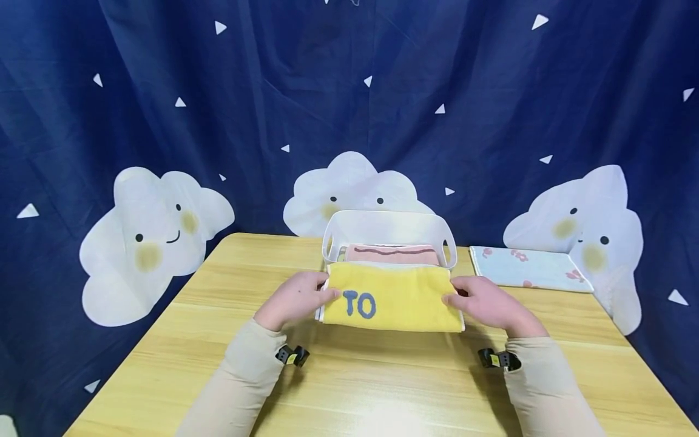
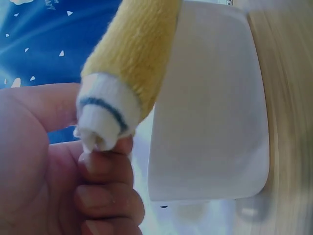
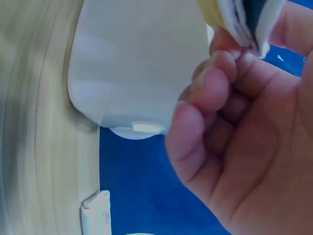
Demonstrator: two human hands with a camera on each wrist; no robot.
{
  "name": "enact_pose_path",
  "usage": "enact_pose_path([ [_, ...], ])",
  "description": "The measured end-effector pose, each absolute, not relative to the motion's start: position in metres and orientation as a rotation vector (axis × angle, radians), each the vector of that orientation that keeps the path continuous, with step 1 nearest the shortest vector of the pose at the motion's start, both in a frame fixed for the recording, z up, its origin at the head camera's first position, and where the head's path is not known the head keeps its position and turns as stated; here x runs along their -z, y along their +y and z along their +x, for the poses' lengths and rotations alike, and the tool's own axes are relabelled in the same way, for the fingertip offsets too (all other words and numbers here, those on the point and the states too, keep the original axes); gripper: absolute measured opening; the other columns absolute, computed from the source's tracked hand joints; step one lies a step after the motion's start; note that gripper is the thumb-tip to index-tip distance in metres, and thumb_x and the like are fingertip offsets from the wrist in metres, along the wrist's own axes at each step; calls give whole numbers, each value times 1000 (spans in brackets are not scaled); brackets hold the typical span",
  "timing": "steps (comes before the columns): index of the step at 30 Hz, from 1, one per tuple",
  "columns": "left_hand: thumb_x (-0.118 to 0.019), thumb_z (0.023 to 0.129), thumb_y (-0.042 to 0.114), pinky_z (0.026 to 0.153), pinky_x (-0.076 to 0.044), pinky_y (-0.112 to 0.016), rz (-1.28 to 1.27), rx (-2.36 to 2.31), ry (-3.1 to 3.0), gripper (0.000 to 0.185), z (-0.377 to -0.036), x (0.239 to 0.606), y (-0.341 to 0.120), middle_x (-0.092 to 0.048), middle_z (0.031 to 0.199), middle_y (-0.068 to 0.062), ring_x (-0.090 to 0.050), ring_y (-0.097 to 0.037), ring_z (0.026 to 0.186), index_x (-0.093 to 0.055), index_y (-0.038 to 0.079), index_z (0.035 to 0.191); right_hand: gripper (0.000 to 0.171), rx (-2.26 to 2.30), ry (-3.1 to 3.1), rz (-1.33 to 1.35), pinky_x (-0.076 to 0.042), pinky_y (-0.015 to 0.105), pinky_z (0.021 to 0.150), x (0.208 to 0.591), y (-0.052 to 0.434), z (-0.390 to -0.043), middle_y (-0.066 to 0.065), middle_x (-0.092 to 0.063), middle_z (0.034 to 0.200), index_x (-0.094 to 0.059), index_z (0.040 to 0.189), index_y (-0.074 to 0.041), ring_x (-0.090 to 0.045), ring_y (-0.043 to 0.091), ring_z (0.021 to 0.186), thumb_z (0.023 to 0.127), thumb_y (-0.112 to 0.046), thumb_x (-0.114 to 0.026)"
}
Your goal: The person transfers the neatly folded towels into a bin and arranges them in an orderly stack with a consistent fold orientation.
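A folded yellow towel [image 1: 409, 297] with blue letters "TO" is held up in front of a white basket [image 1: 388, 224]. My left hand [image 1: 297, 298] pinches its left end between thumb and fingers; the left wrist view shows the white, blue-striped edge of the towel [image 2: 132, 54] in that grip. At the opposite end, my right hand [image 1: 494, 303] pinches the layered edge, which also shows in the right wrist view. Inside the basket stands a pink towel [image 1: 390, 254] with a dark red stripe. The yellow towel hides most of the basket's front in the head view.
Right of the basket, a folded light blue towel [image 1: 530, 268] with pink flowers lies near the back edge of the wooden table [image 1: 218, 364]. A dark blue curtain [image 1: 262, 73] with white clouds hangs behind the table.
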State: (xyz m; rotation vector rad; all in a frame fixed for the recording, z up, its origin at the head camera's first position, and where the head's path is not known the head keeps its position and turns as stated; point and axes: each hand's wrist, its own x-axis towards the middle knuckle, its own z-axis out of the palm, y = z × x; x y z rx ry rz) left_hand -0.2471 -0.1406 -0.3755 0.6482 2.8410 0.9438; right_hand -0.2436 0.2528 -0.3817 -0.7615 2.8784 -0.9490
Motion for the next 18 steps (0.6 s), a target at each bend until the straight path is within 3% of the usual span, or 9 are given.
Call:
enact_pose_path([
  [18,-60,99,36,59,-44,-35,552,-1111,2932,23,-269,363,-138,-66,76,5,-53,-16,62,-68,19,87,33,1240,3040,-504,-36,34,61,376,242,-258,3,-44,72,-47,71,-13,-43,22,67,99,-22,-60],
])
